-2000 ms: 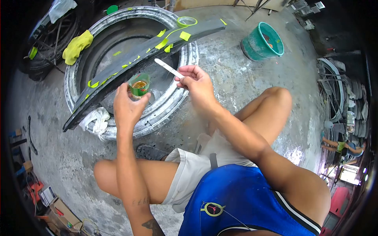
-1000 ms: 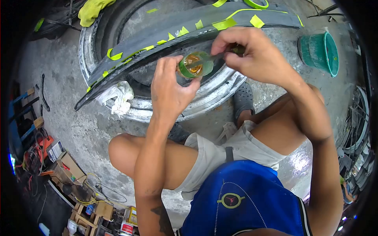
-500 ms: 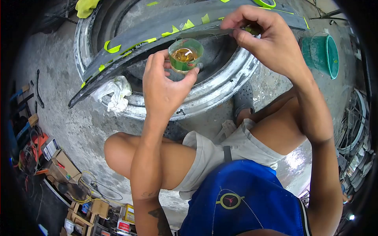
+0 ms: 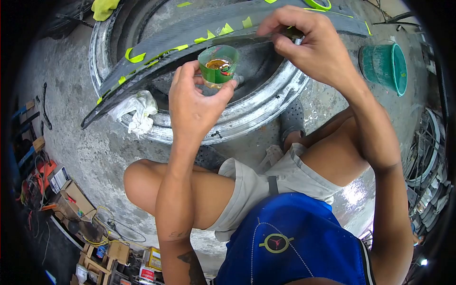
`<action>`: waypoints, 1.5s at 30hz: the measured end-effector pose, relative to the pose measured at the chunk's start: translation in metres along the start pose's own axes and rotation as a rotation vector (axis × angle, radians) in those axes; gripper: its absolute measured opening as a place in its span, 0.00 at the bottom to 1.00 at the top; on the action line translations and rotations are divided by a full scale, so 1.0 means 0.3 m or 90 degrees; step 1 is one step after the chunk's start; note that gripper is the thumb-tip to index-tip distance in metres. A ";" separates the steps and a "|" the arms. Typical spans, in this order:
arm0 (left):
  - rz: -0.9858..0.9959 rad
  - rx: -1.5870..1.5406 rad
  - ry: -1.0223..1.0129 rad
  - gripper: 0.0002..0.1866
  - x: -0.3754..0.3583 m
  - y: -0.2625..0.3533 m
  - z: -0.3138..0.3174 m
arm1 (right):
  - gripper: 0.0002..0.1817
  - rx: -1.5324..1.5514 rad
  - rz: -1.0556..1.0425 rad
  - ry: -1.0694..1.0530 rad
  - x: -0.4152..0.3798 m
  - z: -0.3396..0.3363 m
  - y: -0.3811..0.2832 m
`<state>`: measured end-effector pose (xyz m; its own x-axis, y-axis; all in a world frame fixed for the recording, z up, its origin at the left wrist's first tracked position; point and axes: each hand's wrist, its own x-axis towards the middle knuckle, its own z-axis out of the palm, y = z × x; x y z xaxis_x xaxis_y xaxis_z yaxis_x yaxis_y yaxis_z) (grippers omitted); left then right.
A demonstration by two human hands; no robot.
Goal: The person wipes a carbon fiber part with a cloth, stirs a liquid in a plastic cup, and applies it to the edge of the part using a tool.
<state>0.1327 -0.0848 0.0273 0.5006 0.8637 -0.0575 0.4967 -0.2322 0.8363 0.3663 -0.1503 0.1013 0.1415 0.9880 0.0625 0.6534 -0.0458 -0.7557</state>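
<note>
My left hand (image 4: 197, 107) is wrapped round a clear green plastic cup (image 4: 217, 76) with amber liquid in its bottom. The cup is a little tilted, in front of a long, curved dark panel (image 4: 164, 42) dotted with yellow-green tape pieces (image 4: 227, 29). My right hand (image 4: 306, 45) is beside the panel's edge, right of the cup, with thumb and fingers pinched. Something thin and dark seems to be between those fingers, but its kind is hidden. The panel rests across a large wheel-like ring (image 4: 259, 111) with a worn, whitish rim.
A crumpled white cloth (image 4: 141, 111) hangs on the ring's near left side. On the right stands a green bucket (image 4: 384, 66). A yellow cloth (image 4: 104, 8) lies at the top left. Boxes (image 4: 73, 202) and cables are at the lower left, and piled parts (image 4: 425, 156) at the right edge.
My right hand has shifted slightly left along the panel's edge, towards the cup. The cup in my left hand has moved a little left and its tilt has changed.
</note>
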 end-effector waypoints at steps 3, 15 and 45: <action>-0.007 0.004 -0.001 0.31 0.000 -0.001 -0.003 | 0.11 -0.054 -0.032 0.009 -0.002 -0.010 -0.025; -0.009 0.012 -0.015 0.26 -0.014 -0.016 -0.019 | 0.11 -0.059 -0.099 -0.002 0.022 0.001 -0.004; 0.014 0.022 -0.061 0.30 -0.006 -0.051 -0.010 | 0.11 -0.126 -0.159 -0.021 0.020 -0.058 0.022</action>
<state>0.1221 -0.0816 0.0164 0.5763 0.8121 -0.0916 0.5074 -0.2676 0.8191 0.3844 -0.1473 0.1078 -0.0630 0.9764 0.2067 0.7978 0.1738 -0.5774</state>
